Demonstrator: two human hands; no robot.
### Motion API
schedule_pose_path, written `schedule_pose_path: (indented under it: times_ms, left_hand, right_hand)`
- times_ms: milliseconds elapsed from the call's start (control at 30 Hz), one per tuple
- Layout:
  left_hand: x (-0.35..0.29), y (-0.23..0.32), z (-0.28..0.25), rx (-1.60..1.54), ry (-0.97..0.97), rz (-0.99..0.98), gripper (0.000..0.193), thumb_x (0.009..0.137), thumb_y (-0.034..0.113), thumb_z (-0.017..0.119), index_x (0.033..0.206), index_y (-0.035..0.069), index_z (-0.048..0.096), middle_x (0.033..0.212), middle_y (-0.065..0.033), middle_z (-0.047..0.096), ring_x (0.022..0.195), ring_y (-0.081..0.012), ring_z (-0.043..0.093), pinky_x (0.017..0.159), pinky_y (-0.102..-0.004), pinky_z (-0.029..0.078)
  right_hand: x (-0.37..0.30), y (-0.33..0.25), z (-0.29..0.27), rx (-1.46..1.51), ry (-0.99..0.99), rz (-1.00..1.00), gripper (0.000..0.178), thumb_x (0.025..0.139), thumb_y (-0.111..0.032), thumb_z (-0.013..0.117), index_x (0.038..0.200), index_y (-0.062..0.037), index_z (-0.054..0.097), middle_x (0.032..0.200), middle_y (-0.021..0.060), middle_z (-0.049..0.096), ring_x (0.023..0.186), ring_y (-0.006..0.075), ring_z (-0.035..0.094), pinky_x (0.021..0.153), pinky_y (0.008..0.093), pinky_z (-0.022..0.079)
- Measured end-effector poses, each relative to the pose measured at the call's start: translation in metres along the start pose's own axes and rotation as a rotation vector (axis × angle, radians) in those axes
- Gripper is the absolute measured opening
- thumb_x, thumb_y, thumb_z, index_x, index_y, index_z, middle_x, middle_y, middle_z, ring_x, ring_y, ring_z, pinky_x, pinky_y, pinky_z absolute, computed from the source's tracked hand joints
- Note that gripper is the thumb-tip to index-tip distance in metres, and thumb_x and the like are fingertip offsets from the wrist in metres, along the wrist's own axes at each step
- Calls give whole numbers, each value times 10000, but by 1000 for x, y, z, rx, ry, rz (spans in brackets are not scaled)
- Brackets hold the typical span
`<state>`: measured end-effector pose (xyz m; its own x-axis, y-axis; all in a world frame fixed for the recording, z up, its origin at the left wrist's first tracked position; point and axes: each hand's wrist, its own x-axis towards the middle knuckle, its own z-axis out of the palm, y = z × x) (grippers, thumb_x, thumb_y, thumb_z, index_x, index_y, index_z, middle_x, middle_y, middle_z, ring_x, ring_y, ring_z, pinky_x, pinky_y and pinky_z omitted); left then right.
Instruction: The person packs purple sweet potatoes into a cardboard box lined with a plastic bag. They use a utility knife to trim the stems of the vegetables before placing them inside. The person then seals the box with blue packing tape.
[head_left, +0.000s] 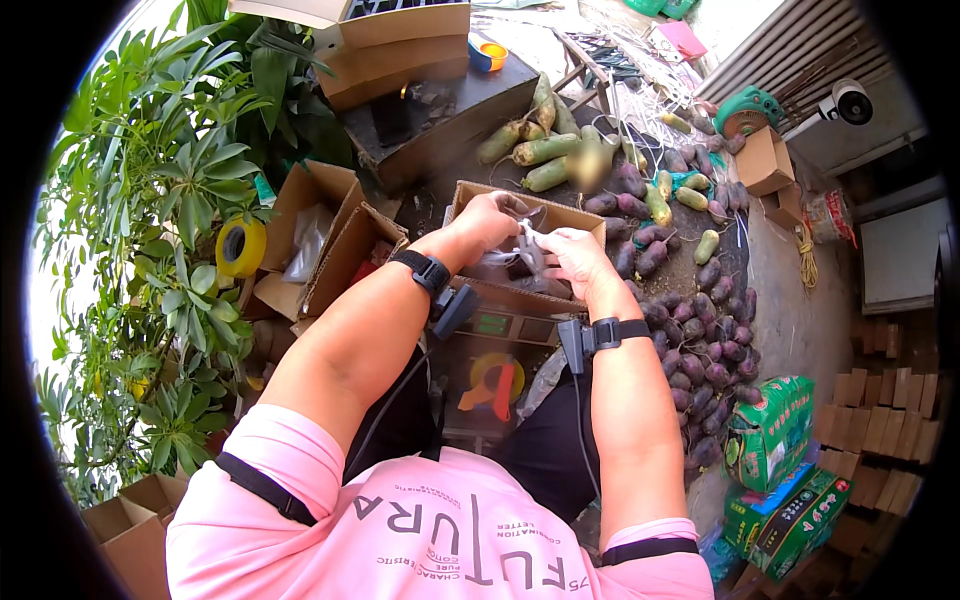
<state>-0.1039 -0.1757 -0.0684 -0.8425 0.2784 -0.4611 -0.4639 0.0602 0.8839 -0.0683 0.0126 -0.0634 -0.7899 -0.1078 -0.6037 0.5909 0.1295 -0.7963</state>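
An open cardboard box (515,297) stands in front of me, lined with a thin whitish plastic bag (497,258). My left hand (485,222) reaches over the box's left side, its fingers closed on the bag's edge. From the right, my right hand (575,256) pinches the same plastic near the middle of the opening, thumb and forefinger together. Both hands are close to each other above the box. Dark shapes show inside through the film, too blurred to name. Beneath the box sits what looks like a scale with a small greenish display (491,323).
Purple radishes (705,345) lie heaped on the right, with green radishes (547,150) behind the box. More cardboard boxes (345,225), a yellow tape roll (241,247) and leafy plants (170,200) are on the left. A tape dispenser (503,390) lies between my legs. Green packages (770,430) stand right.
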Motion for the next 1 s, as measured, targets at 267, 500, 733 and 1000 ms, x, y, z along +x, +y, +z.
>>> schedule_pose_path:
  times_ms: [267,500,733,1000]
  left_hand:
    - [-10,0,-1,1009,-170,46,444,898,359,563,1121,-9,673,1077,-206,692,957,-359,677,846,-441,537]
    - [-10,-21,8,1404,-163,-85,473,961,440,513,1074,33,723,1110,-181,698,1067,-356,650,920,-437,511]
    - [8,-47,3,1410,-190,-80,273,794,115,638,1035,49,747,1131,-168,699,1066,-324,672,880,-394,543]
    - [4,-60,-2,1417,-256,-100,325,818,169,589,1083,43,730,1187,-176,674,1102,-333,650,940,-409,515]
  right_hand:
    - [-29,-26,17,-1216,369,153,340,856,-259,639,1114,-48,708,1183,195,672,1138,349,632,942,417,510]
    - [-40,-24,-3,-1112,344,288,348,860,-190,627,1168,-39,689,1271,196,632,1181,347,611,974,420,498]
    - [-33,-1,-28,-1095,363,226,374,778,-220,681,1080,-1,707,1138,241,672,1102,384,640,918,438,520]
    - [-40,-22,24,-1382,406,-370,458,709,-205,771,1132,-86,639,1194,140,631,1179,321,574,946,436,491]
